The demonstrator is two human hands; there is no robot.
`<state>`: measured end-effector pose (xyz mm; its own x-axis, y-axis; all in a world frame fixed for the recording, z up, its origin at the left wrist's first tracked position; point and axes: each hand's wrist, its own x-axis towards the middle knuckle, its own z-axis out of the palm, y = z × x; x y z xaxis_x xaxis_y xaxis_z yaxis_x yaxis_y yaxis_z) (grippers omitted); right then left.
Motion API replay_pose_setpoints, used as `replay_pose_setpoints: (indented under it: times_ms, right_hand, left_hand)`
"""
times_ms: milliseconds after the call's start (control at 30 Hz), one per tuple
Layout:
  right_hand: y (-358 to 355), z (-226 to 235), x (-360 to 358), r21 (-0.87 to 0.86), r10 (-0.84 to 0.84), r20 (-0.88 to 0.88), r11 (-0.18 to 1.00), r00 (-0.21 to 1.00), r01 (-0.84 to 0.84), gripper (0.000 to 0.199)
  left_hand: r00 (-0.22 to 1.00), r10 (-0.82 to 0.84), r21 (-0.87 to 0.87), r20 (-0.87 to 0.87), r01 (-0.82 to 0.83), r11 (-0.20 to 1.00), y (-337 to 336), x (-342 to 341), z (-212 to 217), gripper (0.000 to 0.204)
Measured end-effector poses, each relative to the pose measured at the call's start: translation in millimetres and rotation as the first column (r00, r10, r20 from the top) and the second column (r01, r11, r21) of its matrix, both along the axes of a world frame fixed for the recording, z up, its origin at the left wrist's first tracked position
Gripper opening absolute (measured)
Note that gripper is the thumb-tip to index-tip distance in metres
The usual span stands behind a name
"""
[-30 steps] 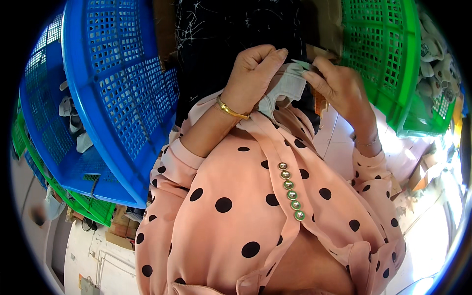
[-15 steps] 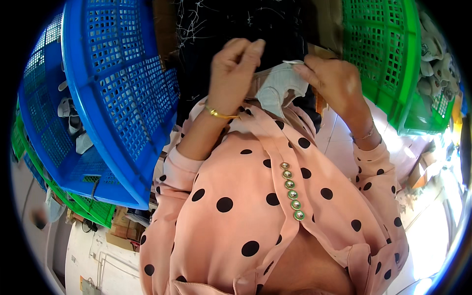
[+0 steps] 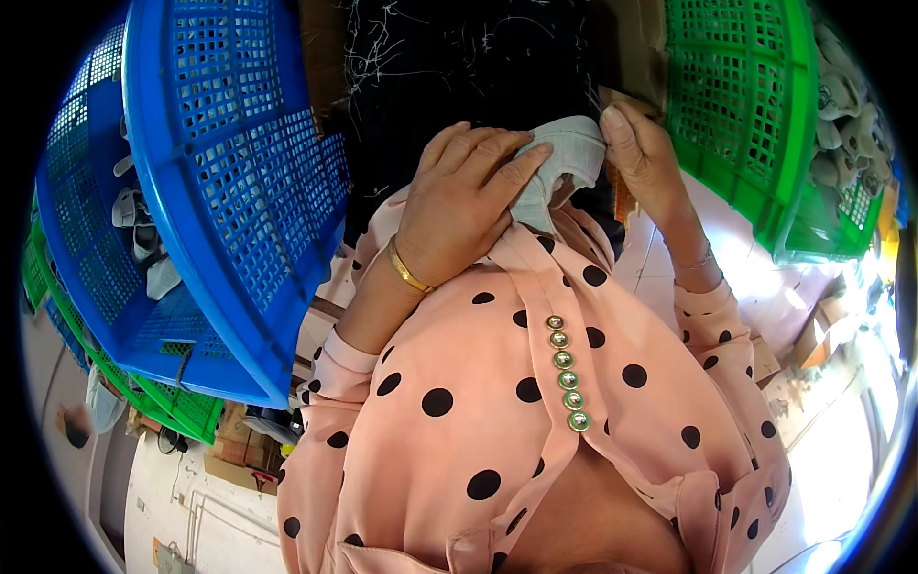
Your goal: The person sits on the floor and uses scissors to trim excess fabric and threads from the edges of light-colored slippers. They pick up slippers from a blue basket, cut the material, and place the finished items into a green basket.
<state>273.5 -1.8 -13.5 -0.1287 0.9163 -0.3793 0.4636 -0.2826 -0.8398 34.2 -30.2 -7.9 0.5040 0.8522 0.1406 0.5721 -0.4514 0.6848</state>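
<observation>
A small white shoe (image 3: 574,143) sits in my lap against the dark cloth (image 3: 469,67), its rounded end toward the right. My left hand (image 3: 457,196), with a gold bracelet at the wrist, is closed over the shoe's left side, its fingers and thumb bent across it. At the shoe's right edge is my right hand (image 3: 645,158), with thumb and fingers pinched together. Whatever is between those fingertips is too small to make out. The lower part of the shoe is hidden behind my left hand and shirt.
A blue perforated crate (image 3: 234,191) stands close on my left, with several pale shoes (image 3: 143,239) beyond its near wall. On my right is a green crate (image 3: 736,105), and several more shoes (image 3: 846,143) lie past it. Loose white threads (image 3: 373,57) cling to the dark cloth.
My left hand has come down from a raised, curled position onto the shoe. The shoe has turned and shows more of its rounded end. My right hand has shifted slightly right, off its edge.
</observation>
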Motion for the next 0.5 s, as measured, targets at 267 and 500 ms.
replay_pose_setpoints:
  times_ms: [267,500]
  right_hand:
    - [-3,-8,2,0.078,-0.019,-0.046,0.997,0.999,0.023,0.04]
    - [-1,-12,-5,0.165,-0.027,-0.066,0.986,0.997,0.038,0.04]
  left_hand:
    - [1.0,-0.012,0.163,0.024,0.008,0.987,2,0,-9,0.051]
    - [0.997,0.021,0.149,0.077,-0.033,0.988,7,2,-9,0.049]
